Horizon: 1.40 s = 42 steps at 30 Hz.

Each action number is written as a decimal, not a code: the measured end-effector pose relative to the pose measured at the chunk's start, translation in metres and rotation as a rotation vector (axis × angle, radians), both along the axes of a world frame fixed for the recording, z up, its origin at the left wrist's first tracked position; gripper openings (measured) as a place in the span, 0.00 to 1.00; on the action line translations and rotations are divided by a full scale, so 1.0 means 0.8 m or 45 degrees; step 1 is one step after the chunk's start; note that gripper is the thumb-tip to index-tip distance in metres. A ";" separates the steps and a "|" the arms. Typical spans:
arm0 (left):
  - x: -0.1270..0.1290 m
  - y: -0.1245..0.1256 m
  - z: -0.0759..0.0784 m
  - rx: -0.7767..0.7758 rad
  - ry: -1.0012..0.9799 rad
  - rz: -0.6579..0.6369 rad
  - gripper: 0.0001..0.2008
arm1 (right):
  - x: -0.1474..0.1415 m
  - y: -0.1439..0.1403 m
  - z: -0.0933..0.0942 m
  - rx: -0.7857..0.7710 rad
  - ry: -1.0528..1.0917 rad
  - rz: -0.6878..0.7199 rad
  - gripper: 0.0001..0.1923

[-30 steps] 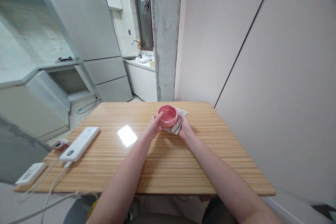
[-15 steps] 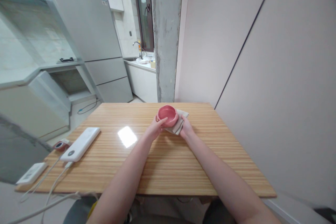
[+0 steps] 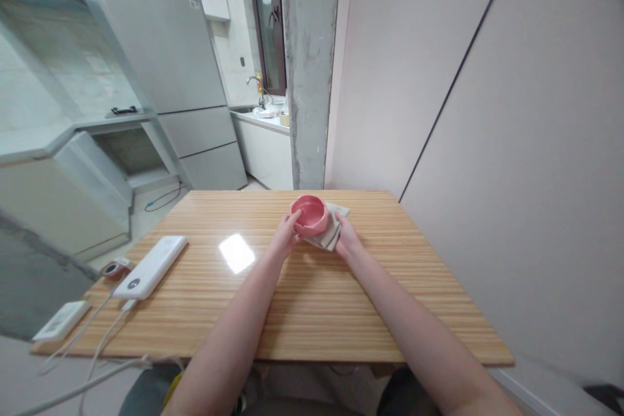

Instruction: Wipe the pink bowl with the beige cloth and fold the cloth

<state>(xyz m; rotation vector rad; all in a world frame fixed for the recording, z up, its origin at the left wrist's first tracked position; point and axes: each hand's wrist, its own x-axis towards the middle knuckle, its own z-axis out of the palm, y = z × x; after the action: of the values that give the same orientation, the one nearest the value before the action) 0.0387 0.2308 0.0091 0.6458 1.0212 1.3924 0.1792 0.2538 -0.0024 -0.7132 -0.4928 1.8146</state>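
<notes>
A pink bowl (image 3: 312, 218) is held tilted toward me over the far middle of the table. My left hand (image 3: 287, 235) grips its left side, with the thumb over the rim and the fingers underneath. Against the bowl's right side and underside lies a folded light-grey cloth (image 3: 333, 227). My right hand (image 3: 347, 236) is closed on the cloth's right edge, its thumb on top. The fingers beneath the cloth are hidden.
The wooden table (image 3: 331, 312) carries a white power bank (image 3: 151, 266) with cables at its left. Near it are a small reddish-brown object (image 3: 115, 269) and a white flat box (image 3: 62, 321). A wall (image 3: 487, 143) rises beyond the right edge; a fridge (image 3: 156, 39) stands behind.
The bowl has shifted slightly left and turned a little. My left thumb has moved from inside the bowl toward its left rim. My right hand stays on the cloth.
</notes>
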 end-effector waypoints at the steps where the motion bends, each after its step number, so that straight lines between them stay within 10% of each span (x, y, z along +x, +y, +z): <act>1: 0.002 -0.003 0.002 -0.048 -0.015 -0.055 0.22 | 0.002 0.000 0.003 -0.038 0.004 -0.007 0.18; 10: -0.005 0.001 0.014 0.013 -0.083 0.303 0.21 | -0.011 -0.011 0.001 -0.011 -0.109 0.231 0.19; 14: -0.018 0.006 0.022 0.087 -0.169 0.427 0.17 | -0.002 -0.009 -0.006 0.086 -0.554 0.223 0.20; 19: -0.015 0.007 0.012 0.060 -0.105 0.387 0.20 | 0.021 -0.012 -0.001 0.765 -1.040 -0.323 0.14; 22: -0.001 0.002 0.004 0.055 0.004 0.294 0.22 | 0.020 -0.023 0.012 1.187 -1.137 -0.249 0.31; 25: 0.011 -0.004 0.002 0.057 0.074 0.170 0.23 | 0.014 -0.027 0.017 1.367 -1.270 -0.117 0.26; 30: 0.015 -0.006 0.001 0.152 0.279 -0.010 0.17 | 0.040 0.005 0.008 1.259 -1.549 -0.431 0.15; 36: 0.009 -0.017 -0.008 0.692 1.444 -0.361 0.06 | 0.140 0.052 -0.016 0.769 -1.978 -0.981 0.11; 42: 0.008 -0.029 -0.001 0.712 1.738 -0.792 0.12 | 0.181 0.061 -0.039 0.445 -2.094 -1.061 0.13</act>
<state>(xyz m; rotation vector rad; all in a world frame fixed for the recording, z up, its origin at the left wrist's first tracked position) 0.0453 0.2077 0.0079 2.2803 1.2221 0.5185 0.3240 0.3027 -0.0340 -1.7243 -1.2356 0.0386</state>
